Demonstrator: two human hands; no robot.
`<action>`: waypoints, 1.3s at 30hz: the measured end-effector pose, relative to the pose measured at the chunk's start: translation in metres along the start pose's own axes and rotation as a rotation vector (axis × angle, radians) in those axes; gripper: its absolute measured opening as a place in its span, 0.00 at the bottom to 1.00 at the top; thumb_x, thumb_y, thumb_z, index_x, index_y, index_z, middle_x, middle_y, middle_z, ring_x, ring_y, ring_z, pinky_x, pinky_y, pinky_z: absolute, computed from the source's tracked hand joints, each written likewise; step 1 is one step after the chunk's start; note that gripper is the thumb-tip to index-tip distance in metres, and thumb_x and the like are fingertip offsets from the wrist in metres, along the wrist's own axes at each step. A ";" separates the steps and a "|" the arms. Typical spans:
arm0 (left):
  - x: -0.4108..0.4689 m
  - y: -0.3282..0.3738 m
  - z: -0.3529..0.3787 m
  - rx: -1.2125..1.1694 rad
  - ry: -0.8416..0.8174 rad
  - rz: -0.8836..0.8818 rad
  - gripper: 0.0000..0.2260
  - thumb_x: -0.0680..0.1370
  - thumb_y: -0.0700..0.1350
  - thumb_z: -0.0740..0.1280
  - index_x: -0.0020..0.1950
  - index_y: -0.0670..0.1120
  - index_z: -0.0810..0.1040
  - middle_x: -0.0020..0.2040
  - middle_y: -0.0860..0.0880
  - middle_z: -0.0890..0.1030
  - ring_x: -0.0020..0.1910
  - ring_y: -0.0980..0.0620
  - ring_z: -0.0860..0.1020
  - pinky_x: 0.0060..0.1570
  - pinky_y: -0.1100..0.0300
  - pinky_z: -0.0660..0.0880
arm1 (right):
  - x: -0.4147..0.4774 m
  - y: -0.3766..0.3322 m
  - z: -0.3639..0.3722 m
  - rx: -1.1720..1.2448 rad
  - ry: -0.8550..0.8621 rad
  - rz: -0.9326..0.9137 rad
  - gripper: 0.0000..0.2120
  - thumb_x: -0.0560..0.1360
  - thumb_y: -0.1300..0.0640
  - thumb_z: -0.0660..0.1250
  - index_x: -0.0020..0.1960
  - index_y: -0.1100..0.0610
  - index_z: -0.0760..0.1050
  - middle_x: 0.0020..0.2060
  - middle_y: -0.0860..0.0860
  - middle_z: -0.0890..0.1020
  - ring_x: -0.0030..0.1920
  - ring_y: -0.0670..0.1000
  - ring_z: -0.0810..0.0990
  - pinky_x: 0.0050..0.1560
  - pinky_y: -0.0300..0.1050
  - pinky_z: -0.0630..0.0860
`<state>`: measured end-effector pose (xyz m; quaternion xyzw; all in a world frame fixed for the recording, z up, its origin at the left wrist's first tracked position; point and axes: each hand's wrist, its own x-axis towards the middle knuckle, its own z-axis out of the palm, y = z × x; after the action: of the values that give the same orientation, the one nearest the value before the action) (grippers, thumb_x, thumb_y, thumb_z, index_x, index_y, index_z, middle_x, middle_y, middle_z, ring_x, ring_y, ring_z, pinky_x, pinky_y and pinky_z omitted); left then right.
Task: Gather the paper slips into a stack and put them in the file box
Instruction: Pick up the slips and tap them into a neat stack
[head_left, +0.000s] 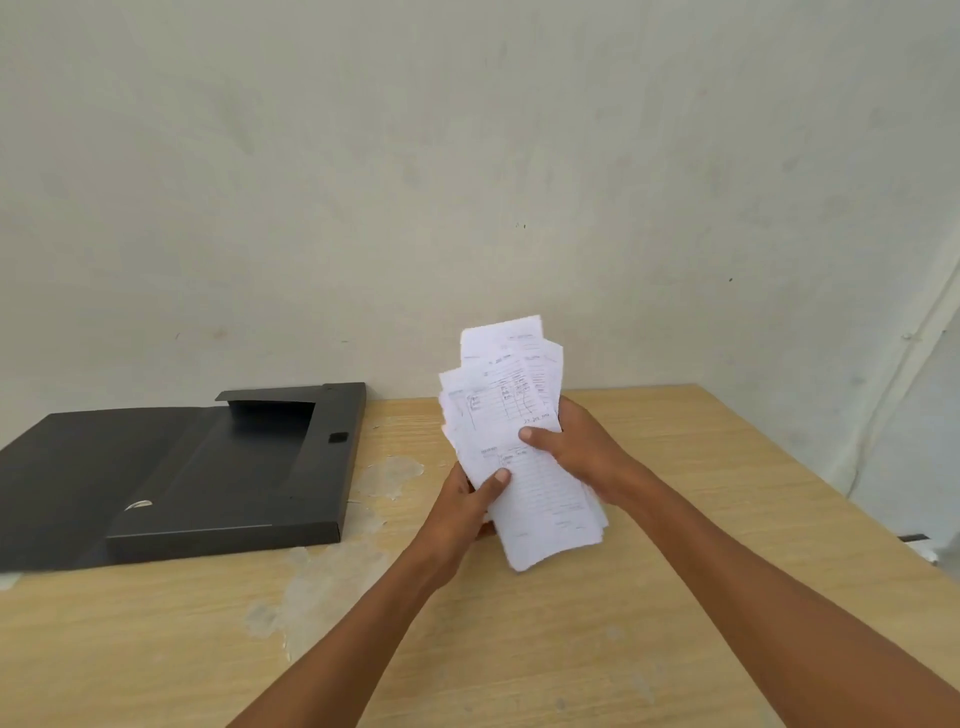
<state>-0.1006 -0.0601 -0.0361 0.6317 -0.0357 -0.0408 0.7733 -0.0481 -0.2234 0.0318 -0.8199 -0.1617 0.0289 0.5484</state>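
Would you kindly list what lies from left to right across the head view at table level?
Black file box, lying open → left hand → stack of paper slips → right hand, all over the wooden table.

A pale, off-white wall (467, 182) fills the upper half of the frame, its plaster mottled with faint stains and a few small dark specks. Below it a light wood-grain desk (675, 597) spans the lower half, its far edge against the wall, with whitish worn patches (389, 475) where the surface has peeled near the centre and lower left. At the far right a pale pipe (906, 364) runs down the wall, in soft, even light.
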 end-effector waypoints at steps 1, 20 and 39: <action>-0.002 0.002 -0.003 0.037 0.053 -0.022 0.27 0.77 0.54 0.71 0.73 0.50 0.66 0.66 0.47 0.80 0.60 0.50 0.82 0.56 0.50 0.81 | 0.000 -0.004 -0.004 -0.124 -0.027 -0.015 0.18 0.77 0.62 0.67 0.66 0.53 0.75 0.59 0.47 0.83 0.58 0.49 0.82 0.57 0.48 0.78; -0.009 -0.009 -0.034 0.437 0.159 0.083 0.26 0.72 0.57 0.76 0.65 0.52 0.70 0.60 0.56 0.78 0.56 0.60 0.79 0.48 0.62 0.81 | -0.004 -0.013 0.006 -0.885 -0.283 -0.022 0.07 0.77 0.54 0.66 0.48 0.49 0.68 0.46 0.46 0.75 0.47 0.52 0.76 0.46 0.50 0.72; -0.007 -0.005 -0.060 0.245 0.152 0.069 0.18 0.74 0.42 0.76 0.62 0.51 0.79 0.56 0.53 0.86 0.54 0.52 0.86 0.49 0.55 0.84 | -0.020 0.004 -0.053 -0.981 -0.223 0.147 0.08 0.72 0.50 0.72 0.43 0.43 0.72 0.43 0.42 0.77 0.49 0.51 0.76 0.45 0.48 0.70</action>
<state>-0.1016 -0.0013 -0.0527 0.7211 -0.0034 0.0382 0.6918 -0.0544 -0.2779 0.0469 -0.9821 -0.1556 0.0756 0.0746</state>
